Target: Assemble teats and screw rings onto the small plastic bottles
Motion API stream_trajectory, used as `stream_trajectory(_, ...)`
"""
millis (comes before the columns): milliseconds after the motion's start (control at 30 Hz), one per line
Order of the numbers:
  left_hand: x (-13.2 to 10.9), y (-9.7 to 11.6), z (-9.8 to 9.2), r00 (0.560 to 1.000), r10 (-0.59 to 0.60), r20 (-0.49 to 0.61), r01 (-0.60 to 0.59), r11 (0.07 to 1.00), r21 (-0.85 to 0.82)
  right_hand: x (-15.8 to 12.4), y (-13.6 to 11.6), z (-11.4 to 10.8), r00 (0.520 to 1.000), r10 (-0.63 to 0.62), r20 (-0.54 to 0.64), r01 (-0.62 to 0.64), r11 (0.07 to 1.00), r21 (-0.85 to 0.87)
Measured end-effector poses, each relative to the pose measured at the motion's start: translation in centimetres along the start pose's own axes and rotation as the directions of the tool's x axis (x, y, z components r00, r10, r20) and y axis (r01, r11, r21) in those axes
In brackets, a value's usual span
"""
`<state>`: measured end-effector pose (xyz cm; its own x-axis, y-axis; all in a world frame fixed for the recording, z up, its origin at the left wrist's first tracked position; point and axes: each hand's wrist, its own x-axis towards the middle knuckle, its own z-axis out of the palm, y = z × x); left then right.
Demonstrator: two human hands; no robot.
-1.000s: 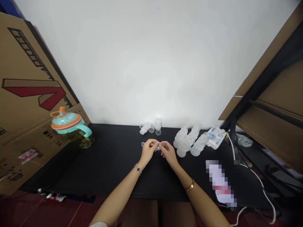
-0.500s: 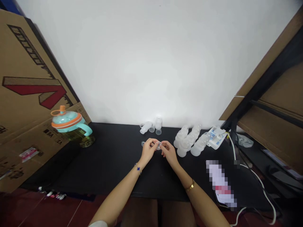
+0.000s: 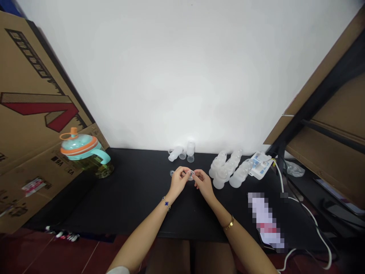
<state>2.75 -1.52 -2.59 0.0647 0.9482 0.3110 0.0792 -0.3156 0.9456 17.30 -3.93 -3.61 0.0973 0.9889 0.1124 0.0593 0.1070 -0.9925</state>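
My left hand (image 3: 179, 180) and my right hand (image 3: 203, 182) meet over the middle of the black table. Both pinch a small clear round piece (image 3: 191, 175) between thumbs and fingertips, one hand on each side. Fingers cover part of it, so its exact kind is unclear. Just left of my left hand lies another small clear round part (image 3: 172, 173). Beyond my hands, near the wall, are a translucent bottle (image 3: 191, 147) and a tipped white piece (image 3: 175, 154) with clear cups beside them. Several translucent bottles with domed tops (image 3: 221, 177) stand to the right of my right hand.
A large teal-lidded jug (image 3: 81, 146) stands at the left by cardboard boxes (image 3: 37, 114). To the right are a white power strip (image 3: 260, 166) with cables, and a pixelated flat object (image 3: 265, 220) near the table's front edge (image 3: 196, 236).
The clear round piece is turned slightly between my fingertips. My hands stay in almost the same place, and the view has shifted a little.
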Motion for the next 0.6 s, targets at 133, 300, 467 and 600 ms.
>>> stream_trajectory(133,-0.05,-0.08,0.19,0.999,-0.049,-0.002,0.049,0.997,-0.055,-0.02,-0.12,-0.01,1.000,-0.014,-0.006,0.014,1.000,0.006)
stream_trajectory(300,-0.21,0.01,0.35,0.993,-0.109,0.037,0.113,0.987,-0.111,-0.07,-0.19,-0.14,0.998,-0.048,-0.029,0.049,0.999,0.012)
stream_trajectory(467,-0.30,0.22,0.36,0.995,-0.080,0.053,0.084,0.993,-0.086,-0.08,-0.16,-0.21,0.998,-0.054,-0.040,0.055,0.998,0.018)
stream_trajectory(600,-0.22,0.12,0.37,0.995,-0.086,0.055,0.090,0.993,-0.082,0.00,0.08,-0.17,0.997,-0.060,-0.042,0.061,0.998,0.028)
